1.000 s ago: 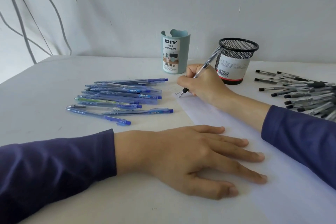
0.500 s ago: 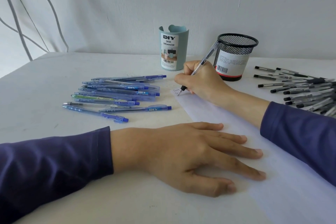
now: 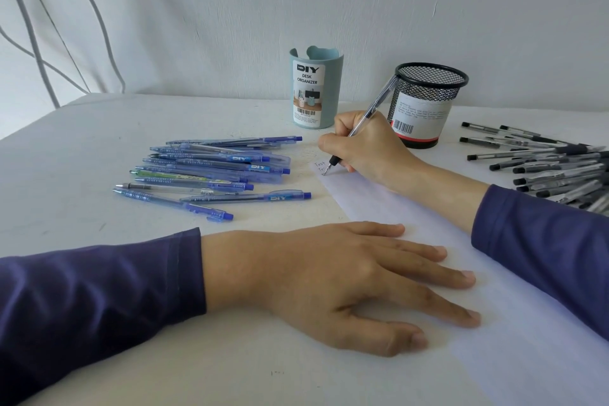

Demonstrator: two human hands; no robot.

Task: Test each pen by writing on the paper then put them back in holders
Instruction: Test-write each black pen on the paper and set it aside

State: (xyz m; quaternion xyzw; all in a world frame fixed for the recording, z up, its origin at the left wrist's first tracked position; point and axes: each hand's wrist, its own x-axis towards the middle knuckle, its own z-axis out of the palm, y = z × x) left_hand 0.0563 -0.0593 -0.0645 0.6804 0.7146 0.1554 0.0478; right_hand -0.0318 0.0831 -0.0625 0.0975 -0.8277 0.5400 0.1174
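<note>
One pen [image 3: 375, 104] pinched in right grip [image 3: 365, 148], touching paper [image 3: 395, 208].

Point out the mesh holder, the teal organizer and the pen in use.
mesh holder [image 3: 423, 119], head view, white label.
teal organizer [image 3: 333, 92], head view, bare side wall.
pen in use [image 3: 377, 101], head view, clear barrel.

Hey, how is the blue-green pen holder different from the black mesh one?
The blue-green holder has solid walls and a notched rim; the black mesh holder is see-through wire with an even rim. The blue-green holder's label reads DIY Desk Organizer; the black mesh holder's is white with a red stripe. The blue-green holder stands nearer the blue pens, the black mesh holder nearer the black pens. Both stand upright.
</note>
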